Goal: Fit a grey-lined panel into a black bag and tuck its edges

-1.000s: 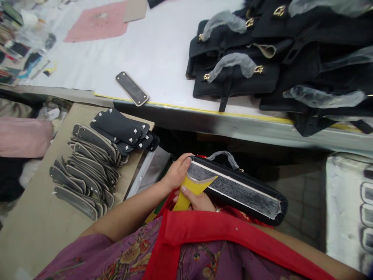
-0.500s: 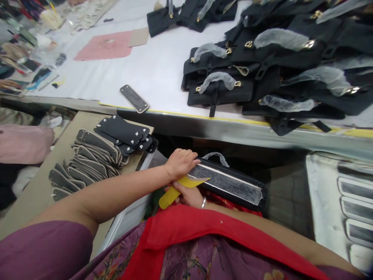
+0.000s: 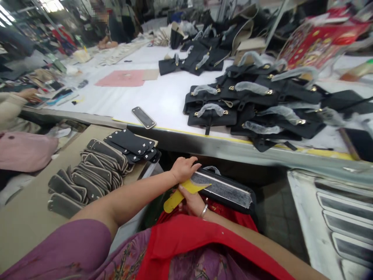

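Note:
A black handbag [image 3: 237, 204] lies across my lap, its long base turned up. A rough dark grey panel [image 3: 224, 187] with thin white edges runs along that base. My left hand [image 3: 184, 170] grips the bag's left end, fingers over the edge. Just below it, my right hand [image 3: 192, 201] holds a flat yellow plastic strip [image 3: 177, 198], thumb on top. The strip's pointed tip lies over the grey panel; whether it touches cannot be made out. The bag's wrapped handle [image 3: 212, 169] shows behind it.
Stacked dark studded base plates [image 3: 93, 175] lie on a board at left. One plate [image 3: 143, 117] rests on the white table [image 3: 116, 103]. Black handbags [image 3: 215, 116] crowd the table's right. A tray of panels [image 3: 303, 210] stands at right. Other people work at far left and back.
The view has tilted up, bringing more of the table's far side and a person into sight. My left fingers have shifted slightly; both hands keep their places on bag and strip.

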Tool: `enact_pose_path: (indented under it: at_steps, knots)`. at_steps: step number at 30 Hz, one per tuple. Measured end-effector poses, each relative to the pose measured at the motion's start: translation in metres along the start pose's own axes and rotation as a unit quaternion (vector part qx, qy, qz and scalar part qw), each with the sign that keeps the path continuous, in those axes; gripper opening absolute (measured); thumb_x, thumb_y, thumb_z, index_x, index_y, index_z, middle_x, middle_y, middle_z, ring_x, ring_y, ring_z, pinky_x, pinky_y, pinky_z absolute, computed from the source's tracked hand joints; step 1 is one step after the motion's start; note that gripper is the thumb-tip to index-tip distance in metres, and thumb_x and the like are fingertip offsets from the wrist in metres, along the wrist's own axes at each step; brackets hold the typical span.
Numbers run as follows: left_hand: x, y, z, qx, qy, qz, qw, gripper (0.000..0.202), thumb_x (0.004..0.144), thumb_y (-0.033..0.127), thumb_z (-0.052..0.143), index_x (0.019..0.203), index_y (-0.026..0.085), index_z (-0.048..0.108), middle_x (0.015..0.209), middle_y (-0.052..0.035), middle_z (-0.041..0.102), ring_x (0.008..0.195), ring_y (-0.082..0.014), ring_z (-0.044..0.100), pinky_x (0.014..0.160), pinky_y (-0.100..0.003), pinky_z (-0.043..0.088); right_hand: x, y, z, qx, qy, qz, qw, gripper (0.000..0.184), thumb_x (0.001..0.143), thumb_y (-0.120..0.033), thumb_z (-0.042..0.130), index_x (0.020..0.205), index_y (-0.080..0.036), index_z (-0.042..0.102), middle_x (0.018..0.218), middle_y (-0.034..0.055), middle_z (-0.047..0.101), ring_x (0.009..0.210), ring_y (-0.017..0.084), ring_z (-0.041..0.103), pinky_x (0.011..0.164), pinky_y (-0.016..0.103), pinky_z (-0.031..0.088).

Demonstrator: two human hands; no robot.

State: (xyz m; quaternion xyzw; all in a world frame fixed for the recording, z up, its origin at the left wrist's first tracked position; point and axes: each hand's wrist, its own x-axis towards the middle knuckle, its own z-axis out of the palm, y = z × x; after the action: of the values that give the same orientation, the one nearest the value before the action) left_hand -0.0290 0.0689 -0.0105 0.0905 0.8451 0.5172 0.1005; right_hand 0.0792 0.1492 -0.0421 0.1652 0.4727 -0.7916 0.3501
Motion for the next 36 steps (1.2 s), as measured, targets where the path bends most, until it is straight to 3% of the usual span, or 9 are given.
enact_pose_path:
  at_steps: [3, 6, 10, 15, 18, 24, 29, 34, 36]
  knots:
    - [-0.009, -0.012, -0.016, -0.165, 0.020, -0.095, 0.981, 0.053, 0.083, 0.057, 0.036, 0.116, 0.018, 0.053, 0.101, -0.0100, 0.063, 0.096, -0.0244, 0.056, 0.091, -0.038, 0.033, -0.022, -0.001, -0.010, 0.008, 0.006, 0.017, 1.000, 0.051, 0.062, -0.058, 0.067, 0.081, -0.012, 0.058, 0.067, 0.0060, 0.064, 0.034, 0.005, 0.042, 0.032, 0.019, 0.035]
    - [-0.026, -0.029, -0.032, -0.269, 0.022, -0.150, 0.951, 0.060, 0.086, 0.058, 0.024, 0.120, 0.016, 0.050, 0.116, -0.0123, 0.058, 0.105, -0.0233, 0.053, 0.087, -0.036, 0.037, -0.048, -0.008, -0.022, 0.026, 0.028, 0.000, 0.999, 0.045, 0.065, -0.051, 0.068, 0.082, -0.010, 0.061, 0.074, 0.0088, 0.065, 0.036, 0.003, 0.040, 0.034, 0.017, 0.032]
    - [-0.048, -0.047, -0.030, -0.338, 0.005, -0.149, 0.929, 0.048, 0.081, 0.051, 0.047, 0.115, 0.017, 0.056, 0.122, -0.0105, 0.055, 0.110, -0.0233, 0.050, 0.085, -0.032, 0.038, -0.078, -0.027, -0.031, 0.024, 0.020, -0.031, 0.999, 0.038, 0.063, -0.037, 0.073, 0.091, -0.013, 0.062, 0.081, 0.0070, 0.065, 0.042, 0.004, 0.043, 0.039, 0.017, 0.033]
    - [-0.049, -0.053, -0.021, -0.345, -0.001, -0.111, 0.932, 0.048, 0.073, 0.039, 0.062, 0.115, 0.016, 0.059, 0.113, -0.0097, 0.061, 0.101, -0.0217, 0.054, 0.085, -0.031, 0.039, -0.100, -0.053, -0.038, -0.038, 0.000, -0.079, 0.996, 0.029, 0.068, -0.032, 0.070, 0.090, -0.016, 0.062, 0.078, 0.0057, 0.065, 0.065, 0.015, 0.058, 0.060, 0.025, 0.045]
    - [-0.042, -0.052, -0.026, -0.345, -0.011, -0.128, 0.930, 0.045, 0.068, 0.034, 0.068, 0.109, 0.016, 0.063, 0.108, -0.0082, 0.064, 0.096, -0.0208, 0.056, 0.084, -0.030, 0.040, -0.100, -0.074, -0.050, -0.109, 0.024, -0.109, 0.988, 0.023, 0.071, -0.035, 0.068, 0.080, -0.013, 0.063, 0.072, 0.0049, 0.063, 0.063, 0.014, 0.056, 0.060, 0.025, 0.044]
    - [-0.033, -0.049, -0.034, -0.403, -0.035, -0.184, 0.896, 0.041, 0.061, 0.028, 0.072, 0.100, 0.015, 0.067, 0.097, -0.0084, 0.067, 0.085, -0.0178, 0.059, 0.077, -0.028, 0.043, -0.085, -0.121, -0.074, -0.213, 0.087, -0.069, 0.971, 0.036, 0.071, -0.043, 0.068, 0.084, -0.011, 0.061, 0.067, 0.0045, 0.061, 0.057, 0.012, 0.054, 0.053, 0.023, 0.041]
    - [-0.031, -0.054, -0.033, -0.471, -0.056, -0.175, 0.863, 0.039, 0.063, 0.021, 0.067, 0.101, 0.013, 0.066, 0.103, -0.0100, 0.065, 0.090, -0.0182, 0.058, 0.079, -0.027, 0.042, -0.071, -0.135, -0.053, -0.189, 0.067, -0.037, 0.979, 0.040, 0.068, -0.042, 0.070, 0.091, -0.012, 0.057, 0.069, 0.0069, 0.063, 0.060, 0.016, 0.059, 0.058, 0.027, 0.046]
    - [-0.031, -0.056, -0.028, -0.476, -0.026, -0.167, 0.863, 0.036, 0.063, 0.020, 0.064, 0.098, 0.011, 0.068, 0.098, -0.0096, 0.067, 0.087, -0.0185, 0.059, 0.080, -0.028, 0.041, -0.020, -0.137, -0.006, -0.050, 0.029, -0.218, 0.974, 0.029, 0.064, -0.025, 0.070, 0.087, -0.015, 0.056, 0.055, -0.0053, 0.048, 0.048, 0.006, 0.044, 0.048, 0.019, 0.038]
    - [-0.031, -0.054, -0.025, -0.475, -0.013, -0.167, 0.864, 0.036, 0.063, 0.021, 0.064, 0.097, 0.011, 0.068, 0.094, -0.0088, 0.068, 0.084, -0.0176, 0.059, 0.079, -0.027, 0.041, 0.011, -0.136, 0.011, 0.020, 0.024, -0.241, 0.970, 0.026, 0.063, -0.026, 0.069, 0.082, -0.015, 0.054, 0.054, -0.0074, 0.043, 0.045, 0.004, 0.038, 0.044, 0.018, 0.034]
